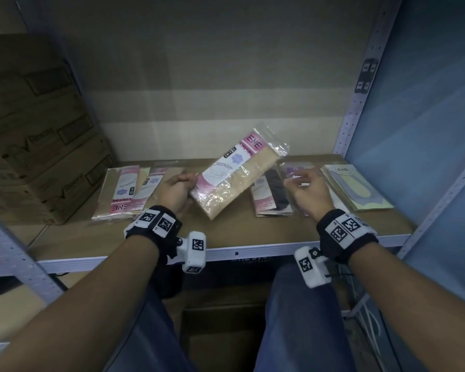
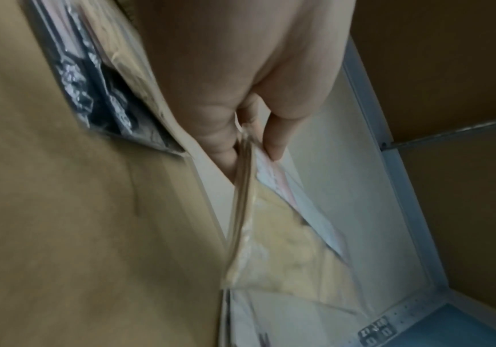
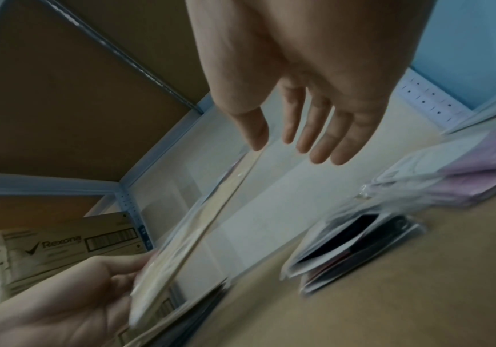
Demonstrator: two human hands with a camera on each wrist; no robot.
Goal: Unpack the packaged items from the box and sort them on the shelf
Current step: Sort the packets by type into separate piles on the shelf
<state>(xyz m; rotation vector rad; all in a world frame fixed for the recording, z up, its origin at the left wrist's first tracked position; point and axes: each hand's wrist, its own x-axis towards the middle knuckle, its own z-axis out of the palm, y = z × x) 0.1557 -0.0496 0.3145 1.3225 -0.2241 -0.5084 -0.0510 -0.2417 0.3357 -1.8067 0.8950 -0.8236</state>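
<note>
Left hand (image 1: pixel 173 190) is pinching the beige packet (image 1: pixel 236 173) by its lower end, holding it tilted above the middle of the shelf (image 1: pixel 253 232). Right hand (image 1: pixel 308 191) is hovering empty, fingers loosely spread, over the purple packets (image 1: pixel 297 167) toward the right edge.

Risks:
- The slick film is slipping from a pinch at one end only.
- The packet is dropping onto the black packets (image 1: pixel 273 194) instead of the beige stack (image 1: pixel 121 194) at the left edge, mixing the sort.
</note>
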